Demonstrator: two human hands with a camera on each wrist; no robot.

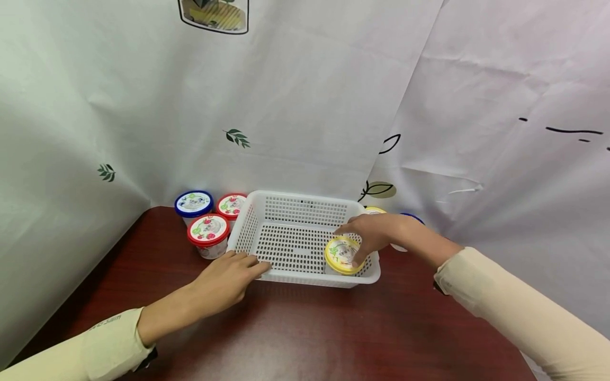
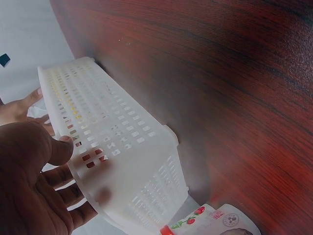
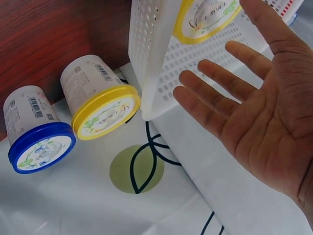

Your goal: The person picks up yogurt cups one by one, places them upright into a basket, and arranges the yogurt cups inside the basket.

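A white perforated plastic basket [image 1: 300, 278] sits on the table, and inside its right end stands a paper tub with a yellow lid [image 1: 339, 253]. My left hand [image 1: 224, 278] grips the basket's near left rim; in the left wrist view the thumb [image 2: 62, 150] lies on the outer wall and the fingers go over the edge. Above the yellow-lidded tub is my right hand [image 1: 374, 233], its fingers spread. In the right wrist view these fingers [image 3: 215, 107] are fairly straight, with nothing in the palm, and the tub's lid [image 3: 205, 19] shows just beyond them.
Left of the basket stand a blue-lidded tub [image 1: 194, 203] and two red-lidded tubs, one in front [image 1: 208, 230] and one behind [image 1: 231, 205]. On the right are another yellow-lidded tub [image 3: 100, 98] and a blue-lidded tub [image 3: 40, 132]. A white printed curtain [image 1: 305, 106] hangs behind.
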